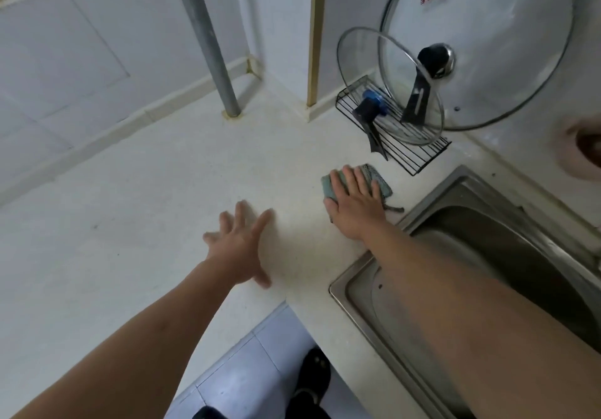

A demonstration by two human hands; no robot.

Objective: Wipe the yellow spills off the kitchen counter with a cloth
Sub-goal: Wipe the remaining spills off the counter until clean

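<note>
On the worktop (136,197), beside the sink (461,256), your right hand (354,208) presses flat on the green cloth (379,179).
Your fingers lie extended over the cloth rather than curled around it. Your left hand (239,246) is spread wide, empty, near the worktop's front edge. Behind the cloth, a wire rack (409,151) holds two glass lids (474,44).
</note>
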